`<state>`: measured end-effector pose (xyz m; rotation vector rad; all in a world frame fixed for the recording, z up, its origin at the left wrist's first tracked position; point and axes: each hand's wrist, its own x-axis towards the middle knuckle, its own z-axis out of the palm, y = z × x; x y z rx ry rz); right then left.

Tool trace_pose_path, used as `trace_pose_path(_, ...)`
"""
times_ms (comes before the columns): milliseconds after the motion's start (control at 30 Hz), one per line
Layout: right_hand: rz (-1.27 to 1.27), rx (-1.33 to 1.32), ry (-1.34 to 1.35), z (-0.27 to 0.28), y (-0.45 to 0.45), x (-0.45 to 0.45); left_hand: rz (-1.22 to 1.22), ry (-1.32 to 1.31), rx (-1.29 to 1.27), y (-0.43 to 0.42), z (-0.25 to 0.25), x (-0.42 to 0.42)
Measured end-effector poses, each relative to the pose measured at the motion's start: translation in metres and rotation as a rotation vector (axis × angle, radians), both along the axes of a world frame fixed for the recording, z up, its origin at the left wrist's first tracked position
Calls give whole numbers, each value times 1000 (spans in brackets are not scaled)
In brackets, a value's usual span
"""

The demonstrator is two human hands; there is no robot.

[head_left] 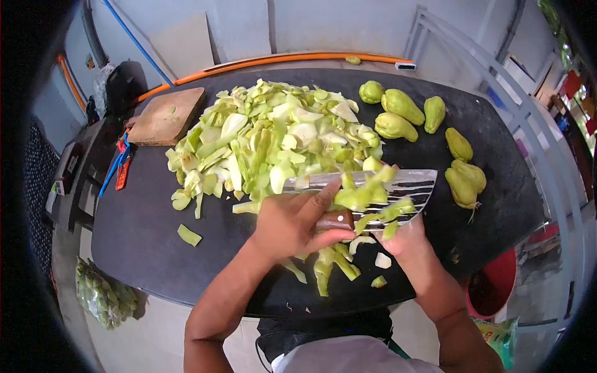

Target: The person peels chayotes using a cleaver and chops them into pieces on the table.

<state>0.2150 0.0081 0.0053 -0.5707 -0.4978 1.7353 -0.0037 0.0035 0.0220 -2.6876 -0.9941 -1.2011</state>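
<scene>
My left hand [289,221] is at the handle of a wide cleaver [410,186], its fingers closed around the brown wooden grip. Green slices [367,194] lie on the flat of the blade, which points to the right. My right hand [404,239] is under the blade's right part; its fingers are mostly hidden by the blade and slices. Just beyond the cleaver rises a large heap of cut pale green chayote [267,137]. Loose strips [326,270] and small pieces lie below the hands on the black table [155,248].
Several whole chayotes [401,107] rest at the back right. A wooden board [168,116] and a red-handled tool [124,172] are at the left. Beyond the right edge stand a metal rail [541,155] and a red bucket [507,280]. A filled plastic bag [102,295] sits at lower left.
</scene>
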Motion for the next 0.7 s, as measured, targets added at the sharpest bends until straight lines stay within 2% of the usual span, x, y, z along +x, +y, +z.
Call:
trace_pose_path(67, 148, 69, 106, 4, 3, 1, -45, -75, 11, 0, -1, 0)
trace_pose_path(100, 102, 59, 64, 4, 3, 0, -84, -63, -7, -4, 5, 2)
trace_pose_path(200, -85, 11, -74, -7, 3, 2, 5, -88, -147, 7, -5, -7)
trace_pose_path(233, 136, 105, -7, -8, 5, 15, 96, -128, -221, 15, -12, -9)
trace_pose_path(367, 49, -36, 24, 35, -2, 3, 200, -125, -241, 18, -16, -15)
trace_pose_path(467, 149, -10, 106, 31, 4, 16, 214, -88, -362, 7, 1, -10)
trace_pose_path(500, 144, 46, 122, 24, 7, 19, 191, -48, -269, 8, -3, -9)
trace_pose_path(600, -57, -67, 287, 25, 10, 9, 88, 11, 0, -1, -6, 7)
trace_pose_path(633, 28, -50, 262, 33, 4, 10, 23, 2, 84, -4, -6, 14)
trace_pose_path(667, -20, -148, 246, 7, 14, 20, 16, 34, 127, -6, -3, 21)
trace_pose_path(700, 21, -131, 229, 2, 15, 25, 11, 65, 168, -11, 0, 26)
